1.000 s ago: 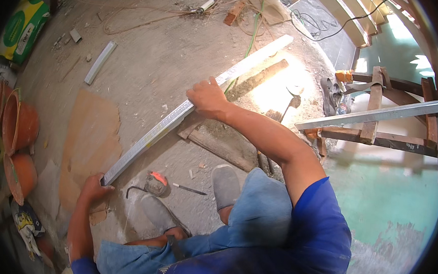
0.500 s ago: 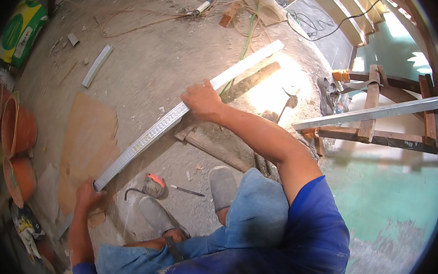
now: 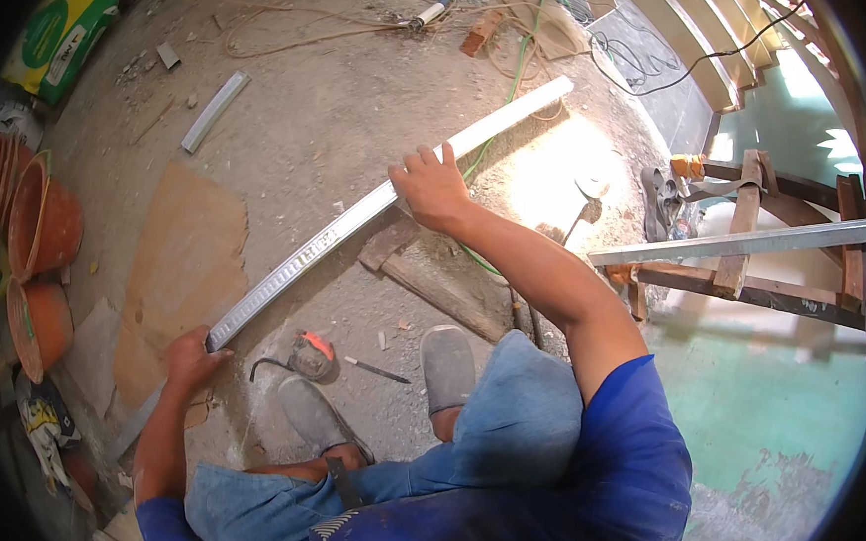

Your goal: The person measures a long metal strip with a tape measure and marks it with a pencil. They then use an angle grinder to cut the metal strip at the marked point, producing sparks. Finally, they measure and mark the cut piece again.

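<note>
A long, pale metal channel (image 3: 289,270) slants across the view above the floor, from near left to far right. My left hand (image 3: 192,360) is closed around its near end. My right hand (image 3: 432,185) grips it beyond the middle, fingers over the far edge. Its far part is bright with sunlight. On the floor by my shoes lie a tape measure (image 3: 311,355) with a red-orange part and a dark pencil-like marker (image 3: 377,370). Under the channel near my right hand are wooden pieces (image 3: 442,293).
Orange buckets (image 3: 47,222) and a green-yellow bag (image 3: 61,35) stand at left. A cardboard-like sheet (image 3: 180,275) and a short metal offcut (image 3: 215,111) lie on the dusty floor. Another metal channel (image 3: 742,242) rests on a wooden frame (image 3: 738,274) at right. Cables (image 3: 307,53) run along the back.
The channel's near end and my left hand have moved up and slightly right. My right hand has shifted right and a little farther away, its fingers loosening. The view has shifted slightly too.
</note>
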A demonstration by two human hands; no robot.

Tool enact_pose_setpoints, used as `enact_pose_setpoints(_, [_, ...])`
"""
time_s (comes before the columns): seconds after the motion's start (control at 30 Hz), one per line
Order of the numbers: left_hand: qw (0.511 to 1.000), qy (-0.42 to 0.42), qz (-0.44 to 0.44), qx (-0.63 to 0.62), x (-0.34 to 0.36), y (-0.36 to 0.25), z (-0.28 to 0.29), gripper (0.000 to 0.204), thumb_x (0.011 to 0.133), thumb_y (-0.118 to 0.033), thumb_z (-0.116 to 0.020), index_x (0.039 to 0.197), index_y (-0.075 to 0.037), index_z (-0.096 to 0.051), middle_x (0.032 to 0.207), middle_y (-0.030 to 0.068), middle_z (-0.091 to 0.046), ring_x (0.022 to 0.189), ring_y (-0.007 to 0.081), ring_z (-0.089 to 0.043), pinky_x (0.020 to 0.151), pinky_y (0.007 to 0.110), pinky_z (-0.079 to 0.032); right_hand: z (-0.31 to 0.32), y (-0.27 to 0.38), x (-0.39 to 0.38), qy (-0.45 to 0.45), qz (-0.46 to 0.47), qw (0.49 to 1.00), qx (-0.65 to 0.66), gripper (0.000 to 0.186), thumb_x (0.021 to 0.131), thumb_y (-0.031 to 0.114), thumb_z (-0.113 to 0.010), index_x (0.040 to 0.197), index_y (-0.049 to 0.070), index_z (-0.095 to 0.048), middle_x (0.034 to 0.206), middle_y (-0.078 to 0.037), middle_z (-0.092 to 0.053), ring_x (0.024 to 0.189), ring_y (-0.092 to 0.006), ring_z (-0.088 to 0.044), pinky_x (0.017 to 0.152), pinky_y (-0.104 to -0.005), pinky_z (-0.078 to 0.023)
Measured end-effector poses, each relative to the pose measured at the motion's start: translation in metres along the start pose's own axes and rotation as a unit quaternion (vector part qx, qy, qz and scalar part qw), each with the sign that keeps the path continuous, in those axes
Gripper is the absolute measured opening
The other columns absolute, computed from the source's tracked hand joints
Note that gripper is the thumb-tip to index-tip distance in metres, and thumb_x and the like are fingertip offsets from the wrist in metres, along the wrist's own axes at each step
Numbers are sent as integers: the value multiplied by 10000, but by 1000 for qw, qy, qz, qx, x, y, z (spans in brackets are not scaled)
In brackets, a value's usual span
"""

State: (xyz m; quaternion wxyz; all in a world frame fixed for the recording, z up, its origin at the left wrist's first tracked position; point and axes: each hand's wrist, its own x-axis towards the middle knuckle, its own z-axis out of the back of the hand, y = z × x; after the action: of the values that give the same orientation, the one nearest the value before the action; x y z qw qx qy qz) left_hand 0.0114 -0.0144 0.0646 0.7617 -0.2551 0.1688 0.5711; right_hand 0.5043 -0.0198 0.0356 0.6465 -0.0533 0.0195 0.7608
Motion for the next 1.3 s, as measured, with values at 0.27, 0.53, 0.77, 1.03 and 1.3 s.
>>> enact_pose_setpoints(0.27, [999, -43, -16, -3, 15, -22, -9, 463, 723, -348, -835, 955, -19, -607, 887, 231, -668, 891, 420, -651, 790, 495, -491, 6, 40, -17, -15, 98, 987, 129, 231, 869, 218, -628, 1067, 100, -639, 1059, -119, -630, 1064, -311, -600, 924, -498, -450])
enact_pose_setpoints(0.53, [973, -191, -130, -1, 38, -20, -7, 548, 719, -258, -847, 1164, -36, -616, 1109, 211, -640, 1048, 408, -609, 901, 477, -490, -20, 57, -31, 100, 165, 968, 163, 207, 878, 249, -621, 980, 73, -663, 1002, -158, -669, 979, -361, -658, 840, -486, -518])
enact_pose_setpoints(0.77, [919, 13, -389, -55, -8, -106, -30, 636, 681, -304, -866, 1224, -98, -604, 1204, 149, -607, 1134, 357, -559, 970, 460, -461, -17, 66, -31, 148, 159, 955, 204, 210, 891, 248, -605, 970, 60, -656, 981, -182, -690, 931, -385, -681, 792, -500, -541])
enact_pose_setpoints(1.03, [885, -24, -429, 179, -13, -119, -69, 658, 654, -364, -859, 1219, -159, -590, 1197, 82, -578, 1151, 312, -504, 947, 467, -419, -14, 72, -30, 193, 143, 939, 245, 242, 902, 295, -618, 965, 62, -640, 925, -192, -686, 906, -409, -669, 766, -513, -525])
enact_pose_setpoints(1.3, [942, 52, -312, -108, 14, -120, -37, 649, 617, -346, -875, 1158, -93, -620, 1098, 149, -646, 1029, 345, -552, 920, 423, -443, -5, 72, -36, 219, 104, 895, 374, 317, 909, 353, -648, 1009, 53, -672, 964, -225, -690, 890, -418, -666, 774, -487, -515])
